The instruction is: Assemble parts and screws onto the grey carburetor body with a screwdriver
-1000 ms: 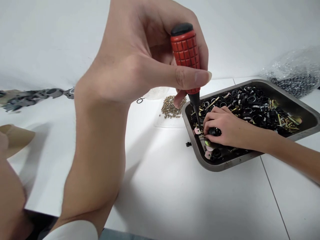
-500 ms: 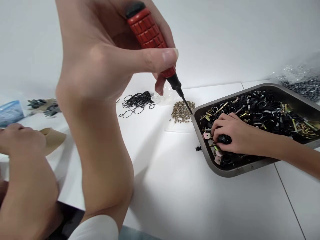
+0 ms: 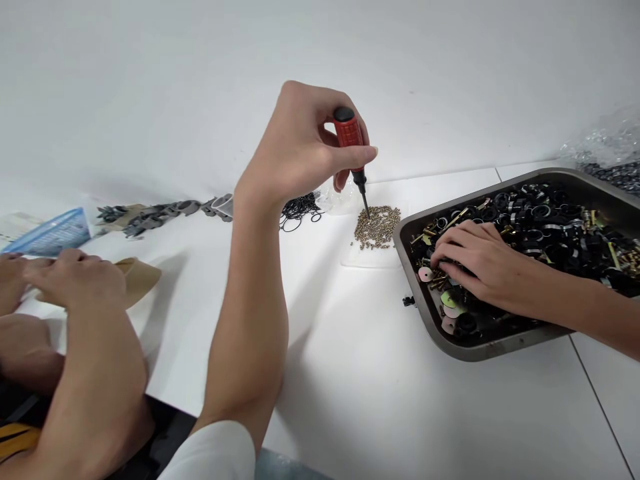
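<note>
Screwdriver sits inside the left grip, its tip below

Screwdriver, red-handled, black-capped: tilted, tip down at eleven o'clock of loose brass-coloured screws; filled metal tray at their three o'clock.

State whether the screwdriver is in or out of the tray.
Out: the left hand holds the screwdriver with its tip at the gold-coloured pieces beside the tray.
</note>
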The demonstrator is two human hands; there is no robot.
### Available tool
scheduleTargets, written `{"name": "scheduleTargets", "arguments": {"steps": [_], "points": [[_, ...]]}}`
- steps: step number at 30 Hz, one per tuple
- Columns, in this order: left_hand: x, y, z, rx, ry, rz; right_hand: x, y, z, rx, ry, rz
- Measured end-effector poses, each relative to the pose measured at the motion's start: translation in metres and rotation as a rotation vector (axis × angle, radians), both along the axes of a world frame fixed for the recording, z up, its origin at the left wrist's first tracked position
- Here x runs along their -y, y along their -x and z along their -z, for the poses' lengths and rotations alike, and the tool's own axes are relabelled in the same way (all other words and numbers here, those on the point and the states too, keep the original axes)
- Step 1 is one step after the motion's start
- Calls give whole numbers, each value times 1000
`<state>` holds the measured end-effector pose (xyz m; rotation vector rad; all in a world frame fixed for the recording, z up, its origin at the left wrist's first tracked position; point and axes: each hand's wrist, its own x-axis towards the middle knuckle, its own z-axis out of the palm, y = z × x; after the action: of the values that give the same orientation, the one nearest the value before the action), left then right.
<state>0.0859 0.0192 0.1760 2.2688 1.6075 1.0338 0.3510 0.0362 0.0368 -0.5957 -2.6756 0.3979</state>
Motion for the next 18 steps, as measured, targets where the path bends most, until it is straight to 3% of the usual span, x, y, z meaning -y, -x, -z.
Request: {"name": "scheduleTargets", "arguments": {"steps": [5, 18], "points": [[-3, -7, 2, -32, 84, -9, 1, 2, 4, -36, -142, 119], [-6, -12, 8, -227, 223, -67, 2, 3, 7, 8, -209, 81]]}}
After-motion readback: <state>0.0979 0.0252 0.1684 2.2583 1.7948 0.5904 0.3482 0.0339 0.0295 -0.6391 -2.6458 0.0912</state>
